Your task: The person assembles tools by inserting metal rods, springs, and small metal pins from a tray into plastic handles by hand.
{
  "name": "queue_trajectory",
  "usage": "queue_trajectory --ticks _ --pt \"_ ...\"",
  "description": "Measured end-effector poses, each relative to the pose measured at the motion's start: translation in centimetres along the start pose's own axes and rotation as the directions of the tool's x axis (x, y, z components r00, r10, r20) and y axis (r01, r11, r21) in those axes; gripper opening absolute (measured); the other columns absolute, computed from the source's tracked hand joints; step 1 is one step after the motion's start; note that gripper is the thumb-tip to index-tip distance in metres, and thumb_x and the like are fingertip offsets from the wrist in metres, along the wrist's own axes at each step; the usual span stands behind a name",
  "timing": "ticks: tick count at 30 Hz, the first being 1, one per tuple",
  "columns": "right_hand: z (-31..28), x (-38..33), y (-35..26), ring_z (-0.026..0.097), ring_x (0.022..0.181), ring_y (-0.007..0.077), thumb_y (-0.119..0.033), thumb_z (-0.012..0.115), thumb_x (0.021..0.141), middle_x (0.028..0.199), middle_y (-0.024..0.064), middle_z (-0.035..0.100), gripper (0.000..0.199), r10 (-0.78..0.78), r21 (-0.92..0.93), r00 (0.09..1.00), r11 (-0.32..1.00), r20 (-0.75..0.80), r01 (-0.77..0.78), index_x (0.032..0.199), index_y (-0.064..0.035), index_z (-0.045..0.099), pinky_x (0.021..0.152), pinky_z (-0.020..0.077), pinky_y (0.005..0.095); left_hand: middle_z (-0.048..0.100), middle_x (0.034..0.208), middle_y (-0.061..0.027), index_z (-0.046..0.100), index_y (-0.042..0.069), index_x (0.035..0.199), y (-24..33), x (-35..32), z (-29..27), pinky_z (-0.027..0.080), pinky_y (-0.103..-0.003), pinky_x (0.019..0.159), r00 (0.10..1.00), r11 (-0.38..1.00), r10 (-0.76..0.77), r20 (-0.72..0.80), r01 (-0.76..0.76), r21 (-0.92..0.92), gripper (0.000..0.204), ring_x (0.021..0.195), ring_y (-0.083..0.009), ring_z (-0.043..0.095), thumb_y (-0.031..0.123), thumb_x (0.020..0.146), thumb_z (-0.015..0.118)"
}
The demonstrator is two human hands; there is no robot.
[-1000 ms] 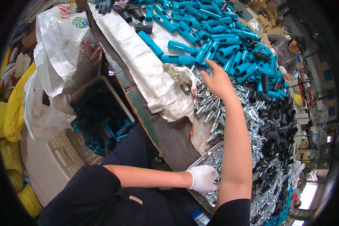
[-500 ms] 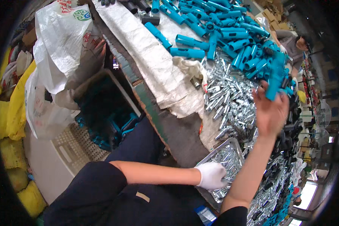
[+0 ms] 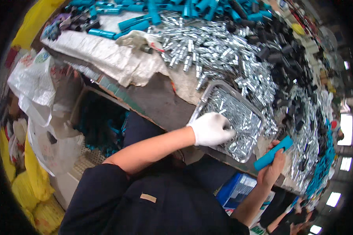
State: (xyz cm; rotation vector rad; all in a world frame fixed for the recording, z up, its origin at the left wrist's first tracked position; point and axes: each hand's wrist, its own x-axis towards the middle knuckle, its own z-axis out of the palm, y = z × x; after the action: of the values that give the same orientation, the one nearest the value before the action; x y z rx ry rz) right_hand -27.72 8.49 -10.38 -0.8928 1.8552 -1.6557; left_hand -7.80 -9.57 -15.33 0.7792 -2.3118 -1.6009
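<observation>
My left hand [image 3: 212, 130], in a white glove, reaches over a clear plastic tray [image 3: 244, 159]. Its fingers are curled together just above the small silvery pins [image 3: 227, 102] that fill the tray. Whatever they may grip is hidden. My bare right hand [image 3: 272, 170] is closed around a teal tube [image 3: 273, 152], held at a slant right of the tray's near corner. Beyond the tray spreads a heap of shiny metal parts [image 3: 208, 43].
More teal tubes [image 3: 135, 23] lie at the far left on white woven cloth [image 3: 102, 53]. Black sleeves [image 3: 278, 58] are piled at right. Below the table edge stands a crate [image 3: 84, 156] with teal pieces, beside white plastic bags [image 3: 37, 82]. People work at lower right.
My view has swung to the right. The right hand has come back from the tube pile with a teal tube, nearer the tray. My left hand stays at the tray.
</observation>
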Motion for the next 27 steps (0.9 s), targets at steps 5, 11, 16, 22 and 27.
queue_trajectory --ticks 5,11,16,22,27 --pt "-3.2 -4.0 3.8 0.058 0.1 0.0137 -0.021 0.057 0.098 0.105 0.0055 0.058 0.033 0.143 0.403 0.983 0.911 -0.112 -0.087 0.127 -0.0057 0.047 0.082 0.0483 0.0282 0.067 0.079 -0.0202 0.071 0.0 0.094 2.3 -0.5 -1.0 0.051 -0.038 0.074 0.972 0.99 -0.117 0.205 0.131 -0.055 0.039 0.074 -0.0289 0.067 0.036 0.085 0.059" --pt "-1.9 -4.7 5.0 0.061 0.085 0.011 -0.017 0.059 0.096 0.098 0.0027 0.054 0.028 0.32 0.462 0.923 0.866 -0.212 -0.194 0.12 -0.009 0.048 0.068 0.0568 0.0262 0.065 0.075 -0.0204 0.071 0.0 0.093 5.7 -1.7 -0.8 0.051 -0.037 0.071 0.974 0.994 -0.035 0.226 0.009 0.113 0.036 0.07 -0.0294 0.066 0.033 0.083 0.061" --pt "-0.3 -4.5 4.0 0.062 0.084 0.0134 -0.017 0.058 0.097 0.095 0.0033 0.057 0.021 0.291 0.468 0.954 0.854 -0.065 -0.229 0.113 -0.0072 0.049 0.067 0.0598 0.0304 0.064 0.073 -0.0189 0.069 -0.001 0.088 6.6 -2.1 -0.4 0.05 -0.038 0.065 0.964 0.982 -0.089 0.25 0.044 0.181 0.03 0.066 -0.0295 0.065 0.028 0.083 0.061" --pt "1.2 -4.9 3.9 0.069 0.071 0.0264 -0.035 0.042 0.103 0.088 0.0158 0.064 0.03 0.337 0.466 0.899 0.771 0.279 -0.434 0.11 -0.006 0.046 0.058 0.0588 0.032 0.06 0.071 -0.0186 0.061 0.0 0.083 4.4 -2.3 1.0 0.048 -0.043 0.06 0.931 0.816 0.299 0.211 -0.364 0.45 0.017 0.064 -0.0355 0.061 0.014 0.088 0.052" --pt "1.4 -3.8 4.3 0.067 0.058 0.0257 -0.037 0.038 0.104 0.079 0.0176 0.063 0.03 0.442 0.454 0.803 0.665 0.4 -0.593 0.109 -0.008 0.043 0.047 0.0553 0.0306 0.061 0.076 -0.0201 0.061 0.002 0.083 3.5 -2.3 1.3 0.049 -0.044 0.061 0.884 0.703 0.395 0.249 -0.465 0.539 0.017 0.066 -0.0362 0.061 0.013 0.089 0.049"
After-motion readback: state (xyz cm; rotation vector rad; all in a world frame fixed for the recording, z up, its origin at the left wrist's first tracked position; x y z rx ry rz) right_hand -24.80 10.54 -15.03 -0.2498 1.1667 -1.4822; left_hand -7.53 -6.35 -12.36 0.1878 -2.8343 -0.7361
